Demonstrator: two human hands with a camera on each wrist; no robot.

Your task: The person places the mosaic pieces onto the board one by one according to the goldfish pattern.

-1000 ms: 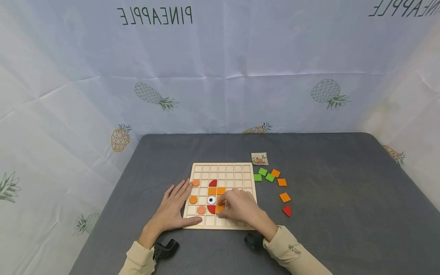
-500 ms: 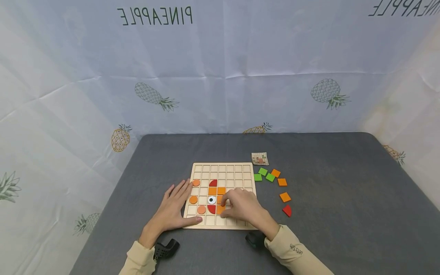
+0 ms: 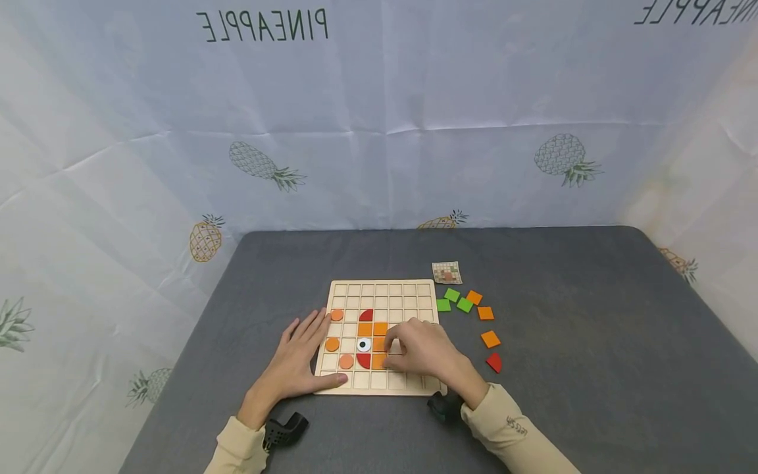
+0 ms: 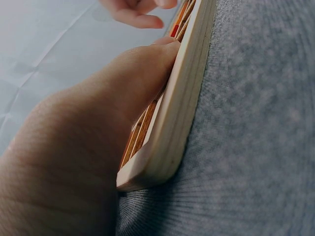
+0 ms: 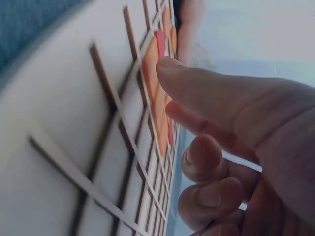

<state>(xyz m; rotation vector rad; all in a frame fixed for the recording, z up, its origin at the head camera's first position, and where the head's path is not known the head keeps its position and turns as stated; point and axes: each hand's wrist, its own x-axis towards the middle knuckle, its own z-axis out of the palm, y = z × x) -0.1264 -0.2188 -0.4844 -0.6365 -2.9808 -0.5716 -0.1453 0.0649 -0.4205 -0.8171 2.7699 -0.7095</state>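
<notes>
A wooden grid board [image 3: 412, 297] lies on the table before me. My left hand [image 3: 301, 359] rests on its left side, fingers spread; in the left wrist view the thumb [image 4: 133, 73] lies along the front edge. Over the right half hovers my right hand [image 3: 428, 352], thumb and index finger apart near a column of orange square tiles [image 3: 379, 361]. The right wrist view has its thumb [image 5: 197, 83] close to the orange tiles [image 5: 156, 98], the other fingers loosely bent. Left of that column are a white eye disc [image 3: 364, 345], red quarter-circle tiles [image 3: 366, 315] and orange discs [image 3: 337, 315].
Right of the board lie green squares [image 3: 464, 305], loose orange squares [image 3: 490, 339] and a red quarter-circle tile [image 3: 494, 363]. A small pattern card [image 3: 447, 272] is by the board's far right corner. A pineapple-print cloth [image 3: 385, 178] hangs behind the grey table [image 3: 592, 329].
My right hand has drawn slightly right, leaving more of the orange column visible. The left hand stays in place on the board.
</notes>
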